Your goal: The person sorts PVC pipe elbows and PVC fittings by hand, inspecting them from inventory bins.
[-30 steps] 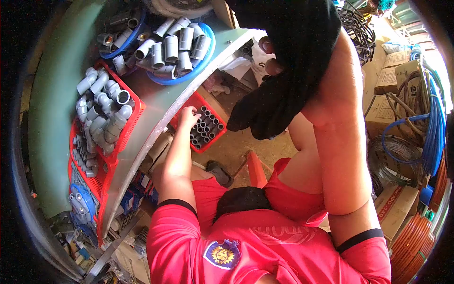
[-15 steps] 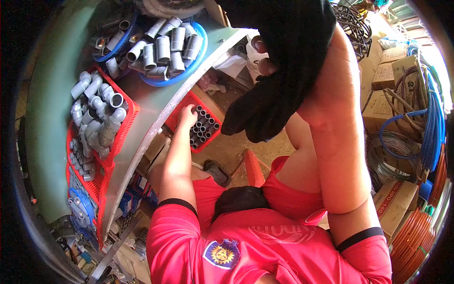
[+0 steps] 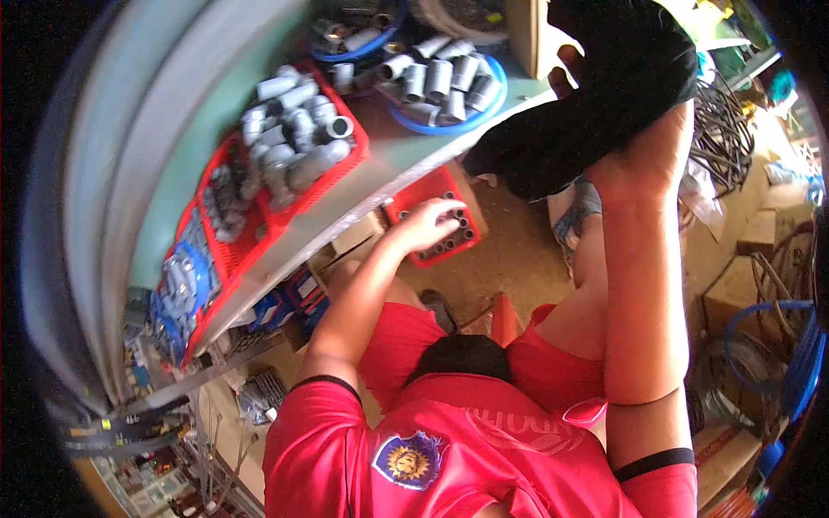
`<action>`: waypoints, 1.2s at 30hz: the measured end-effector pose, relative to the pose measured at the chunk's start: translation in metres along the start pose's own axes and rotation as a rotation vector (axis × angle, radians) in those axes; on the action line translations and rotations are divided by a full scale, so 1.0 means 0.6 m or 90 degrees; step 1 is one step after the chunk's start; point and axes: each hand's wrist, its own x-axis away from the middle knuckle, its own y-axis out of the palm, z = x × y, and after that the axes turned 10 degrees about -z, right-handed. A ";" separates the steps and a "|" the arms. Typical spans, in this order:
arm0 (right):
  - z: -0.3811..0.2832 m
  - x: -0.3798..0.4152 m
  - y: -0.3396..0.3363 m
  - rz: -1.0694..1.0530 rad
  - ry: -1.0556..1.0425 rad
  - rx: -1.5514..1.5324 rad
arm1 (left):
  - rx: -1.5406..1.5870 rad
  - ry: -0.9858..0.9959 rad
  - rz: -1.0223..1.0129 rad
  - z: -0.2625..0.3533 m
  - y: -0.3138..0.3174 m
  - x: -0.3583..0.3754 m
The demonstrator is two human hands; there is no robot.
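My left hand (image 3: 421,226) reaches over a red plastic basket (image 3: 408,192) below the table edge. Its fingers are slightly apart over the short grey pipe pieces (image 3: 465,223) standing upright in the basket, and nothing shows in its grip. My right hand (image 3: 623,168) is raised at the upper right, gripping a black cloth (image 3: 596,108). The cloth hides most of that hand; only some darkened fingertips show at its left edge. A fold of the cloth hangs down toward the table edge.
Grey elbow fittings fill a red crate (image 3: 358,155) on the green table (image 3: 380,160). Grey couplings fill a blue-rimmed basin (image 3: 499,104). Cable coils (image 3: 724,129), cardboard boxes (image 3: 747,289) and blue tubing (image 3: 807,363) lie at the right. An orange-red stool part (image 3: 503,319) stands between my legs.
The view has shifted, so the table and baskets appear farther right. My left hand has moved from the small basket's left rim to over its pipe pieces. My right hand keeps the black cloth raised.
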 end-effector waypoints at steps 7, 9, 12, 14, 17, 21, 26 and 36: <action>0.038 0.018 -0.016 0.027 0.056 0.015 | 0.282 0.004 0.173 0.162 -0.173 0.306; 0.049 0.021 -0.038 -0.005 0.078 0.004 | 0.202 -0.046 0.459 0.157 -0.220 0.374; 0.064 0.041 -0.020 0.082 0.099 0.027 | -0.134 -0.158 0.720 0.018 -0.306 0.439; 0.074 0.047 -0.032 0.073 0.119 0.012 | -0.329 -0.352 0.739 -0.012 -0.330 0.458; 0.080 0.049 -0.034 0.084 0.126 0.002 | -0.426 -0.492 0.639 -0.050 -0.338 0.466; 0.086 0.047 -0.045 0.088 0.121 0.025 | -0.390 -0.523 0.655 -0.079 -0.359 0.487; 0.094 0.024 -0.071 0.053 0.112 0.022 | -0.450 -0.451 0.651 -0.087 -0.352 0.499; 0.114 0.031 -0.039 0.066 0.143 0.017 | -0.485 -0.490 0.625 -0.092 -0.333 0.518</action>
